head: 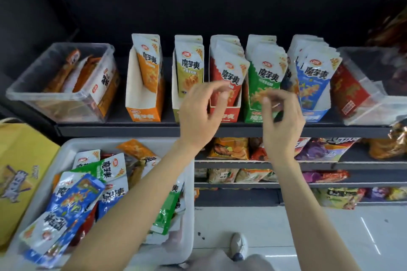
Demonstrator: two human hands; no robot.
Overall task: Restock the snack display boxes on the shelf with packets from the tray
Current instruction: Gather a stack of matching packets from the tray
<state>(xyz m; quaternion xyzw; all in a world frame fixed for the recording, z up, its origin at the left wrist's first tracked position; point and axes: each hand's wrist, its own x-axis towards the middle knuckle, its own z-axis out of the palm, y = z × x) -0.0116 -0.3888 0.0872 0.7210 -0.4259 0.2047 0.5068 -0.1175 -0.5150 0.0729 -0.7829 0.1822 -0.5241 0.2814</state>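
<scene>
Both hands hover empty before the shelf (132,128): left hand (199,114) by the red box (226,114), right hand (283,121) by the green box (255,116), fingers loosely curled, each grip released.

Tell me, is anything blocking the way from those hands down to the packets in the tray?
Nothing visible does. The left hand and right hand hover empty before the shelf boxes, and the loose packets lie uncovered in the tray below left.
</scene>
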